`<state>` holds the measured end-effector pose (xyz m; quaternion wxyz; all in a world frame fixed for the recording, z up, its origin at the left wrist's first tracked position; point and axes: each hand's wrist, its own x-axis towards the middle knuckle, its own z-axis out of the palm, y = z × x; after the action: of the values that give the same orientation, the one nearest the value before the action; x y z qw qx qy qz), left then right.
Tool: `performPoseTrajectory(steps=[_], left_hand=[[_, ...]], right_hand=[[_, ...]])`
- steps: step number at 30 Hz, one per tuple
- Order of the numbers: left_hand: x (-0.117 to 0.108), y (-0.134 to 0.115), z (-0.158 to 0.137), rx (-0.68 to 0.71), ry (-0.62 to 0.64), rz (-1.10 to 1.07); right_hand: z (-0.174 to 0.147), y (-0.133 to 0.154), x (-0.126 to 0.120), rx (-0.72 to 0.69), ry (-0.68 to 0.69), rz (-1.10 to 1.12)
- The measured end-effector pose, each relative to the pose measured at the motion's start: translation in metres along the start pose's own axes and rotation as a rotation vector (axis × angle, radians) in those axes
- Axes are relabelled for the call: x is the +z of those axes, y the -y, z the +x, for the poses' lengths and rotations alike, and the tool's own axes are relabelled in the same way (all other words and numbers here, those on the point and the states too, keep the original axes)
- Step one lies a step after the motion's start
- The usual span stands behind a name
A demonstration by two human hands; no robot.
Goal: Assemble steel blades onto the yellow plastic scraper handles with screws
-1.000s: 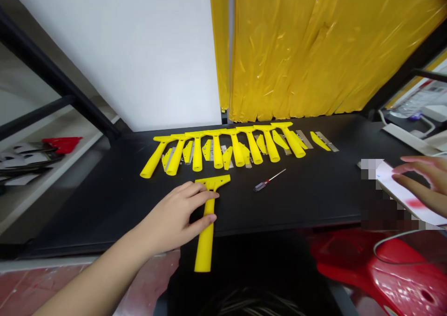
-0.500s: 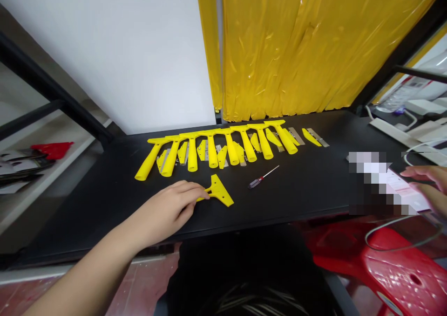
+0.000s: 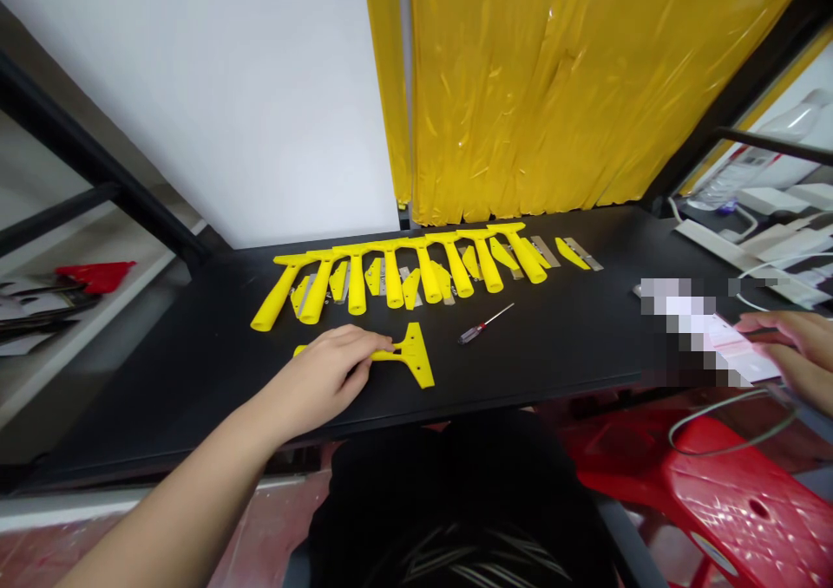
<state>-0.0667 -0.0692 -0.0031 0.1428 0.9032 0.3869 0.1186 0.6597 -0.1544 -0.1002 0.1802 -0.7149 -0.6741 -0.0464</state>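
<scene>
My left hand (image 3: pixel 342 362) is closed over the handle of a yellow plastic scraper body (image 3: pixel 417 361) at the table's front. Its wide head, with small holes, points right, and the handle's end shows left of my hand. My right hand is out of view. Behind lies a row of several similar yellow scraper handles (image 3: pixel 390 280). Yellow clamp plates (image 3: pixel 411 289) and metal blade pieces lie among them, and one plate (image 3: pixel 571 255) with a metal strip sits at the right end. A screwdriver (image 3: pixel 474 334) with a clear handle lies right of the scraper.
Another person's hand (image 3: pixel 803 349) is beside a phone-like device (image 3: pixel 735 345), partly pixelated, at the right. A red stool (image 3: pixel 729 475) and a looping cable (image 3: pixel 677 427) are below it. Shelves flank the black table (image 3: pixel 560 336); yellow sheeting (image 3: pixel 508 94) hangs behind.
The scraper has turned so that its head faces more directly right, and its handle end now shows left of my hand. My left hand has shifted slightly along the handle. The view has shifted slightly.
</scene>
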Motion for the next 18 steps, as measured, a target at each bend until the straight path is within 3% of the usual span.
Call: performPoseTrajectory(steps=[10, 18], left_hand=[[0.001, 0.001, 0.003, 0.063, 0.01, 0.025], [0.001, 0.0, 0.005, 0.076, -0.003, 0.033]], right_hand=[[0.005, 0.014, -0.005, 0.05, -0.005, 0.033], [0.003, 0.003, -0.003, 0.034, -0.023, 0.057]])
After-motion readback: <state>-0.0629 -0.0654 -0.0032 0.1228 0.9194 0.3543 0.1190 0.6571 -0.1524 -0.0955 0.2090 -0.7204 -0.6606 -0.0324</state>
